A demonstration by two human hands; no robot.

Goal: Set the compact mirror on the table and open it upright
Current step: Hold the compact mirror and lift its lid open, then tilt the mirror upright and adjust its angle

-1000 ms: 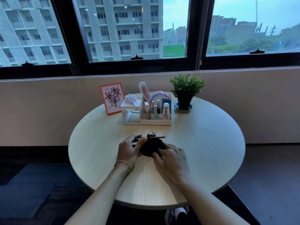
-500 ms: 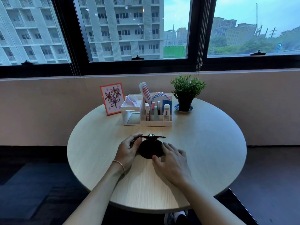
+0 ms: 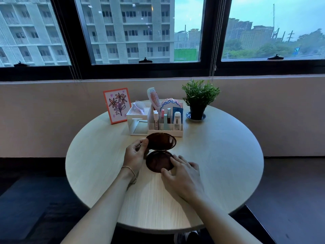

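The left hand [image 3: 136, 154] pinches the left edge of the compact mirror's lid [image 3: 161, 141], its fingers [image 3: 143, 143] narrow around the rim, thumb toward the near face. The compact mirror [image 3: 160, 153] sits near the middle of the round bench [image 3: 219, 164], just near of the white cosmetics organiser [image 3: 154, 124]; its base [image 3: 159, 163] lies flat on the wood and the lid is raised on the hinge, tilted back toward the window. To the right, the right hand [image 3: 182, 173] rests spread over the near right edge of the base, fingertips [image 3: 173, 159] pressing it down rather than gripping.

To finish well, I judge the right hand should keep the base pinned while the left swings the lid only as far as the hinge will hold it. Let go of the lid first and gently, then the base, watching that it neither flops flat nor tips shut. The organiser stands close behind, so the lid has little room to travel.
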